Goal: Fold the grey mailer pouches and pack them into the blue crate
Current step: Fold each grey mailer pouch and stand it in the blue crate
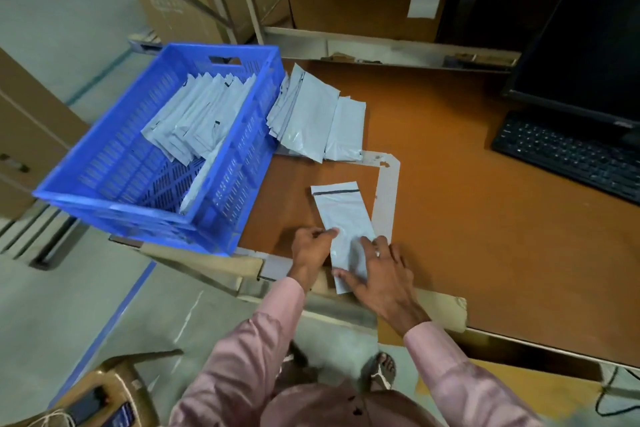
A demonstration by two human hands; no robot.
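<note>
At the near edge of the brown table, 1 grey pouch lay flat, folded lengthwise. The left hand pinched its left edge; the right hand pressed it down with straight, spread fingers, grasping nothing. To do this well, I judged the long edges needed aligning before creasing firmly along the fold. The blue crate stood just left, already holding folded pouches; an unfolded stack leaned against its right wall.
</note>
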